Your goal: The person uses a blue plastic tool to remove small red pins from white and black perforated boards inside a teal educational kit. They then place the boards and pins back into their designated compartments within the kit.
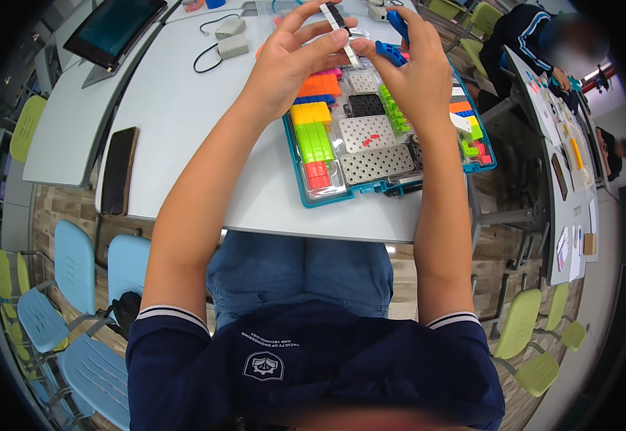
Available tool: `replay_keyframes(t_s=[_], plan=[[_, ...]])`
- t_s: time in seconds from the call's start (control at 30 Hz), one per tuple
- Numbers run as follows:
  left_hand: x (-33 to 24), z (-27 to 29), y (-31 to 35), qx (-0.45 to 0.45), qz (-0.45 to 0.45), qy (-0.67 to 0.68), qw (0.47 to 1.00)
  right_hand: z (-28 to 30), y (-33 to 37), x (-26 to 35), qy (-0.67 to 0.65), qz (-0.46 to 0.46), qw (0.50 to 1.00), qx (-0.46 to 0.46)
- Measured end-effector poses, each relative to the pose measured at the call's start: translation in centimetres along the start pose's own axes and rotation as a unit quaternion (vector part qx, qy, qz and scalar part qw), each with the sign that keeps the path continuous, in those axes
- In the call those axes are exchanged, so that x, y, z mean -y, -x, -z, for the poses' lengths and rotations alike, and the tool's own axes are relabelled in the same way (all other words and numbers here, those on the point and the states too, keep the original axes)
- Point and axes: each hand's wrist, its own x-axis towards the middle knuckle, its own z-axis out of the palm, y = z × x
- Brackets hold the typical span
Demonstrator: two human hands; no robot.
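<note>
The left hand (pixel 290 63) pinches a black-and-white strip (pixel 351 56) between thumb and fingers; the right hand (pixel 425 80) curls half-open round a blue plastic tool (pixel 392 54), thumb tip near the strip — touching or not, I cannot tell. The strip is above a teal-rimmed case (pixel 300 188) — coloured bricks (pixel 314 144), perforated plates (pixel 377 164) — on the white table (pixel 259 205); a phone (pixel 120 172) lies leftward

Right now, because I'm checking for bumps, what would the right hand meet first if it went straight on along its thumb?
Likely the black-and-white strip in the left hand: the thumb of the right hand points left at it. Whether they touch is unclear.
</note>
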Motion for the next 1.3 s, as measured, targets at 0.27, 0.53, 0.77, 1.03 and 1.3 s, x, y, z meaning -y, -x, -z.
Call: replay_keyframes(t_s=[0.27, 0.53, 0.77, 1.03, 1.3], plan=[[-0.3, 0.8, -0.4, 0.044, 0.042, -0.04, 0.997, 1.9, -0.3, 0.0, 0.055, 0.013, 0.989, 0.139], [1.1, 2.5, -0.5, 0.02, 0.049, -0.112, 0.992, 1.9, -0.2, -0.5, 0.048, 0.018, 0.975, 0.215], [0.9, 2.3, -0.5, 0.034, 0.043, -0.092, 0.994, 2.4, -0.2, 0.2, 0.059, 0.052, 0.979, 0.188], [0.4, 1.6, -0.5, 0.027, 0.009, -0.093, 0.995, 1.9, -0.1, 0.2, 0.054, 0.063, 0.984, 0.161], [-0.4, 1.7, -0.4, 0.01, 0.039, -0.075, 0.996, 1.7, -0.2, 0.4, 0.046, 0.061, 0.984, 0.162]])
